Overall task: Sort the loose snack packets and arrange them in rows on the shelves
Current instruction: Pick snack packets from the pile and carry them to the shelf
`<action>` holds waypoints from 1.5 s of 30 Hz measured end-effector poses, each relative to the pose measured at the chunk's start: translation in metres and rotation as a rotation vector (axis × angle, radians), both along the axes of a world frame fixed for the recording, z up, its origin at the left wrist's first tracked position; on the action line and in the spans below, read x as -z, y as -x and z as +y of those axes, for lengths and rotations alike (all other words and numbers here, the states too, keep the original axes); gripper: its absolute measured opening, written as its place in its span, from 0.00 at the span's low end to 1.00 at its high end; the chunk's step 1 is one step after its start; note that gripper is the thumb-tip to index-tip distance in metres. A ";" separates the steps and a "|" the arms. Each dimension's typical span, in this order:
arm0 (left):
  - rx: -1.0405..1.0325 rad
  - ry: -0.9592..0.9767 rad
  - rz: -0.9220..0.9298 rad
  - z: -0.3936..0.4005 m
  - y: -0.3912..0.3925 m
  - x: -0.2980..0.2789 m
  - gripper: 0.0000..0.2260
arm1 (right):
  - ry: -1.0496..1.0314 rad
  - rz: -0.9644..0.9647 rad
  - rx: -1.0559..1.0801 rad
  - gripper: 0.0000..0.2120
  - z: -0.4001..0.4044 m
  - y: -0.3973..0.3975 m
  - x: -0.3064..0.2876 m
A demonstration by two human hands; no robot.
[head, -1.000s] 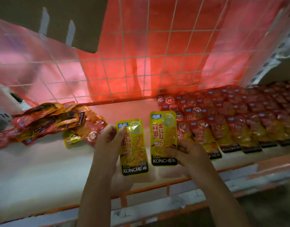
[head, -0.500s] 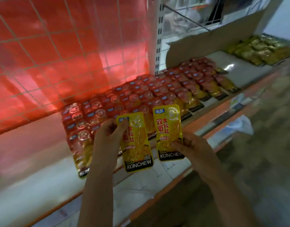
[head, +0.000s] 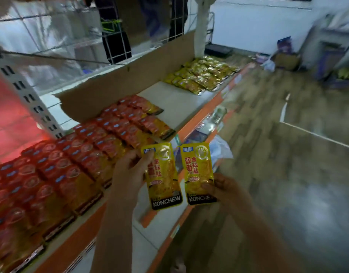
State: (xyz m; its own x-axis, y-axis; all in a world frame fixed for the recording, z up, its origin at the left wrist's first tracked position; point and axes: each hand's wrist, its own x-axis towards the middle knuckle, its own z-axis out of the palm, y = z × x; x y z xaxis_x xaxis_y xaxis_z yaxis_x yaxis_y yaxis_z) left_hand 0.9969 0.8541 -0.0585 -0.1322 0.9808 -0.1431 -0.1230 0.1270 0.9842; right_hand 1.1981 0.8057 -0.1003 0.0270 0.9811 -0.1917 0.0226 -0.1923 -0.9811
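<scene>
My left hand (head: 128, 172) grips a yellow KONCHEW snack packet (head: 164, 178) by its left edge, held upright. Beside it, my right hand (head: 226, 191) pinches a second yellow packet (head: 198, 172) at its lower right corner. Both packets hang in front of the shelf's orange front edge (head: 197, 119). Rows of red packets (head: 81, 160) lie flat on the white shelf (head: 177, 103) to the left. Farther along the same shelf, a block of yellow packets (head: 203, 75) lies in rows.
A cardboard sheet (head: 118, 83) stands along the back of the shelf behind the packets. A white slotted upright (head: 27, 95) and red mesh backing (head: 10, 123) are at the left. Wooden floor (head: 287, 154) stretches to the right, with boxes and clutter (head: 284, 56) by the far wall.
The view has swung right along the shelf, from the loose heap past the red rows to the far yellow block. Both hands keep the same two yellow packets.
</scene>
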 end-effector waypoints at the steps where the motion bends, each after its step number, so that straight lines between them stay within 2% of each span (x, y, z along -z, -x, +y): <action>1: 0.018 0.005 -0.003 0.014 -0.014 0.000 0.07 | -0.003 0.038 0.008 0.12 0.008 -0.013 0.000; 6: 0.042 -0.009 0.047 0.093 -0.073 0.006 0.11 | -0.051 0.121 0.057 0.06 0.078 -0.082 0.003; 11: 0.036 -0.013 0.049 0.194 -0.122 -0.001 0.08 | -0.026 0.167 0.053 0.10 0.174 -0.140 -0.007; 15: 0.005 -0.041 -0.002 0.263 -0.157 -0.008 0.07 | -0.038 0.165 0.000 0.08 0.246 -0.173 -0.024; 23: -0.112 0.077 0.073 0.350 -0.194 0.019 0.04 | 0.035 0.104 -0.104 0.11 0.357 -0.223 -0.016; 26: -0.219 0.083 0.163 0.374 -0.200 0.027 0.04 | 0.046 0.049 -0.259 0.09 0.413 -0.232 -0.017; 29: -0.285 0.086 0.366 0.392 -0.206 0.031 0.03 | 0.051 0.053 -0.388 0.08 0.465 -0.234 -0.022; 31: -0.310 0.149 0.495 0.400 -0.209 0.035 0.05 | 0.048 0.032 -0.495 0.11 0.495 -0.233 -0.026; 33: -0.366 0.188 0.499 0.403 -0.213 0.038 0.06 | 0.059 0.012 -0.619 0.12 0.520 -0.230 -0.028; 38: -0.556 0.269 0.517 0.404 -0.231 0.038 0.04 | 0.037 -0.111 -0.834 0.04 0.564 -0.216 -0.031; 41: -0.615 0.300 0.556 0.405 -0.241 0.039 0.03 | -0.005 -0.194 -0.903 0.04 0.576 -0.203 -0.033; 45: -0.649 0.319 0.635 0.410 -0.246 0.042 0.01 | -0.056 -0.274 -0.922 0.10 0.585 -0.187 -0.040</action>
